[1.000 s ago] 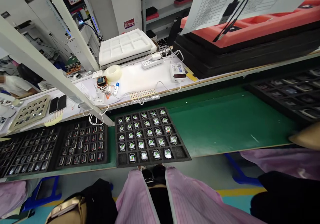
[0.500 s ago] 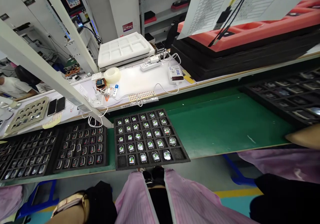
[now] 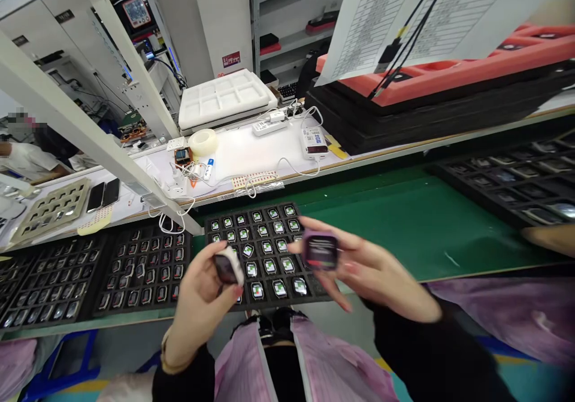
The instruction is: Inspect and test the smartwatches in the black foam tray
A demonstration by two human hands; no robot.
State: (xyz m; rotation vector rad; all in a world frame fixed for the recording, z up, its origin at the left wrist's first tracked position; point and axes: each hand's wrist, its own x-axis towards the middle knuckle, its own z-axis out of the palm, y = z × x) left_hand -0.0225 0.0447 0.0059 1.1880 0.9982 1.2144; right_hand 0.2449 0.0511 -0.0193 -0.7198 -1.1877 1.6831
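My left hand (image 3: 200, 297) grips a light-cased smartwatch (image 3: 229, 265), tilted, its dark face turned partly away. In my right hand (image 3: 375, 270) is a purple-cased smartwatch (image 3: 320, 251) with small blurred text and a red mark on its dark screen. Both hands are raised over a black foam tray (image 3: 309, 297) on the green bench. Rows of smartwatches with lit green-and-white screens, such as one watch (image 3: 279, 287), fill most of its pockets. My hands hide part of the tray.
More watch trays stand at left (image 3: 96, 282) and right (image 3: 498, 192). A white shelf (image 3: 242, 150) behind carries a tape roll (image 3: 203, 142), a small white device (image 3: 314, 142) and cables. Red and black foam trays (image 3: 422, 96) are stacked at right. A slanted post (image 3: 112, 162) crosses the left.
Both my hands have come up from below into view over the tray, each holding a smartwatch. The tray stays in place on the bench.
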